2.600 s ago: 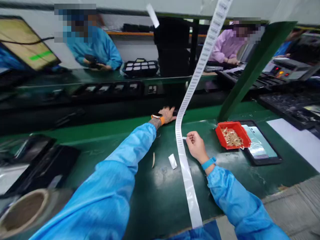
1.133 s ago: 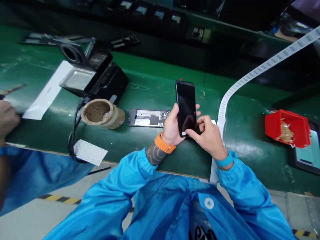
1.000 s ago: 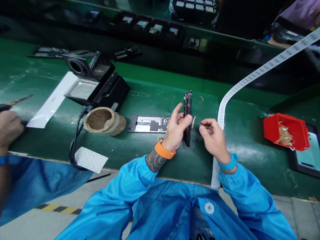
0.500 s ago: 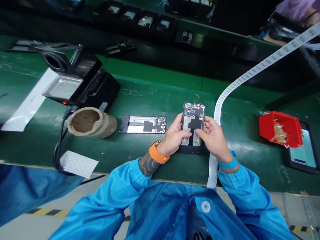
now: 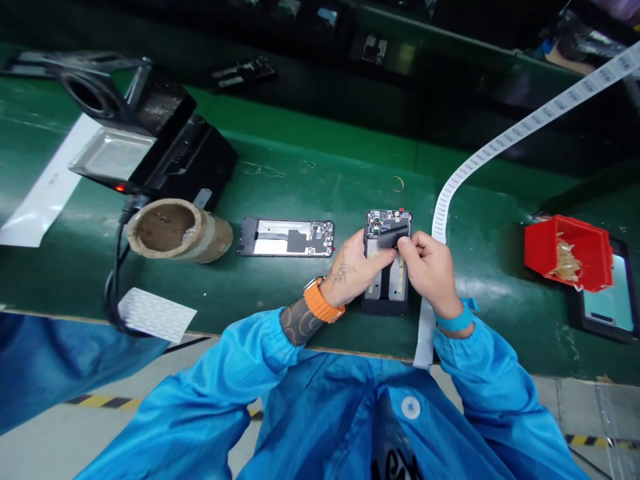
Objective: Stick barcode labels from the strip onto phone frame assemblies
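An opened smartphone (image 5: 380, 303) lies on the bench before me, its circuit board and metal inner frame bare at the top and middle. My left hand (image 5: 353, 267) grips its left edge, with the thumb reaching across the frame. My right hand (image 5: 427, 270) is closed at the right edge, thumb and finger pinching a black film flap (image 5: 393, 236) that stands raised and folded over the board. A dark strip runs down the frame below the flap. To the left, a second opened smartphone (image 5: 273, 239) lies sideways, untouched.
A black soldering station (image 5: 175, 153) and a cardboard tube (image 5: 217, 239) stand at left, near a white label sheet (image 5: 157, 312). A barcode label strip (image 5: 480, 160) curves along my right. Farther right, a red bin (image 5: 540, 252) holds pale scraps, with a dark-framed device (image 5: 613, 300) behind.
The black film that lay flat across the phone's middle is now lifted and folded up by my right hand. My left thumb has shifted a little up and right.
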`<state>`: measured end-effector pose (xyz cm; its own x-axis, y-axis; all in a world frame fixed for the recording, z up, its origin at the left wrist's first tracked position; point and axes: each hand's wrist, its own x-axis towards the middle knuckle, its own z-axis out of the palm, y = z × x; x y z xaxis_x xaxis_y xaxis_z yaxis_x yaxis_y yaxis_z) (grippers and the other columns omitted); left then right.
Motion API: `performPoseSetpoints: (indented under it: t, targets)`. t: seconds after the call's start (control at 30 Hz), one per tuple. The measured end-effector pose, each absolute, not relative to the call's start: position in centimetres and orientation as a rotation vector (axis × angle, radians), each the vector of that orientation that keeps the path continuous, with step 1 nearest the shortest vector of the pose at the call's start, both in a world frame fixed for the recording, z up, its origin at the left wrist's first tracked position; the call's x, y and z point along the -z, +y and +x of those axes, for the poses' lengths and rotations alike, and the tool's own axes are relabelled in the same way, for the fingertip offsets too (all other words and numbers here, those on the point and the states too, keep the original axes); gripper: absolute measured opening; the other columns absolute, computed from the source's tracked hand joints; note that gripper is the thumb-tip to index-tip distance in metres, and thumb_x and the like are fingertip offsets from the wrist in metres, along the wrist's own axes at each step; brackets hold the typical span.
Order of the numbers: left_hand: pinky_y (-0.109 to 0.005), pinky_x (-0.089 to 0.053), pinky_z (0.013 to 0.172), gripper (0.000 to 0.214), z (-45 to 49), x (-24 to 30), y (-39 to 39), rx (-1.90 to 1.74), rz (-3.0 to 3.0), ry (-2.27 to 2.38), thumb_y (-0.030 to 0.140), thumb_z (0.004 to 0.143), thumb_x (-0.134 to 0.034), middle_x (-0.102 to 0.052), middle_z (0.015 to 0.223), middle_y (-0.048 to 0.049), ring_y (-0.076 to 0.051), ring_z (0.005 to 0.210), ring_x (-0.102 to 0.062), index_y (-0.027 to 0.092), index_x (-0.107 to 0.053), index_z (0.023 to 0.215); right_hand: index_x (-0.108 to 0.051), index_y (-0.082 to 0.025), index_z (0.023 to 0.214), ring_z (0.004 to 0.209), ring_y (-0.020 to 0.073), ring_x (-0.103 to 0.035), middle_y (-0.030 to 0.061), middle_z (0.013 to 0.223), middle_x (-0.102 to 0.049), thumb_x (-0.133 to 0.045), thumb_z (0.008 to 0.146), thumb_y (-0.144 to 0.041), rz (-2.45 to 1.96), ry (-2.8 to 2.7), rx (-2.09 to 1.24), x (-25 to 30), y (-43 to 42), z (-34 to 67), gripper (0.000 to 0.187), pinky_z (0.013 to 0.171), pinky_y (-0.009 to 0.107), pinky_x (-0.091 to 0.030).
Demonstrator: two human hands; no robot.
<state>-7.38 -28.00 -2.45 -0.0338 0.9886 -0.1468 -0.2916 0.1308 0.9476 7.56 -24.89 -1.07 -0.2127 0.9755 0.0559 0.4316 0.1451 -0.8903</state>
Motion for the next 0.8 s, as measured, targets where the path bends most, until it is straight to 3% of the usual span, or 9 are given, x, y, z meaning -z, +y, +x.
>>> performPoseSetpoints:
  t: [0.13, 0.27, 0.43, 0.6, 0.8]
  targets:
    - [-0.030, -0.050, 0.082, 0.030, -7.6, 2.1, -27.6, -1.302, 0.670, 1.118, 0.033, 0.074, -0.079, -0.072, 0.095, -0.0049, -0.019, 0.088, -0.065, 0.015, -0.070, 0.097, -0.055, -0.023, 0.085, 0.057, 0.0126, -0.049, -0.0040, 0.064, -0.053, -0.059, 0.091, -0.040, -1.265, -1.796, -0.822, 0.2, -25.6, 7.8, 0.019, 0.054, 0.025, -0.042]
    - [-0.027, -0.049, 0.074, 0.034, -7.8, 2.0, -27.2, -1.371, 0.575, 1.125, 0.040, 0.077, -0.077, -0.072, 0.091, -0.0045, -0.015, 0.078, -0.063, 0.015, -0.069, 0.097, -0.062, -0.023, 0.099, 0.080, 0.0197, -0.060, 0.0049, 0.089, -0.060, -0.063, 0.087, -0.026, -1.038, -2.049, -0.531, 0.1, -26.0, 8.0, 0.012, 0.073, 0.035, -0.052]
    - [-0.028, -0.050, 0.077, 0.038, -7.7, 2.1, -27.6, -1.414, 0.584, 1.090, 0.044, 0.076, -0.078, -0.072, 0.096, -0.0043, -0.015, 0.080, -0.064, 0.016, -0.068, 0.101, -0.065, -0.024, 0.116, 0.095, 0.0247, -0.060, 0.0095, 0.101, -0.059, -0.055, 0.091, -0.017, -1.005, -2.228, -0.416, 0.9, -26.0, 7.7, 0.028, 0.084, 0.042, -0.052]
    - [-0.032, -0.053, 0.080, 0.050, -7.4, 1.4, -27.9, -1.347, 0.508, 1.007, 0.059, 0.073, -0.076, -0.072, 0.096, -0.0041, -0.019, 0.086, -0.067, 0.018, -0.067, 0.100, -0.064, -0.022, 0.105, 0.093, 0.0234, -0.060, 0.0079, 0.096, -0.061, -0.053, 0.092, -0.016, -1.031, -2.215, -0.443, 1.0, -25.9, 7.6, 0.018, 0.083, 0.039, -0.051]
    - [-0.039, -0.050, 0.097, 0.073, -7.5, 1.4, -27.9, -1.235, 0.558, 0.920, 0.082, 0.073, -0.055, -0.073, 0.105, -0.0072, -0.028, 0.110, -0.064, 0.018, -0.072, 0.103, -0.058, -0.022, 0.086, 0.078, 0.0201, -0.058, 0.0037, 0.082, -0.058, -0.056, 0.090, -0.016, -1.126, -2.231, -0.546, -0.2, -25.6, 8.1, 0.007, 0.069, 0.032, -0.046]
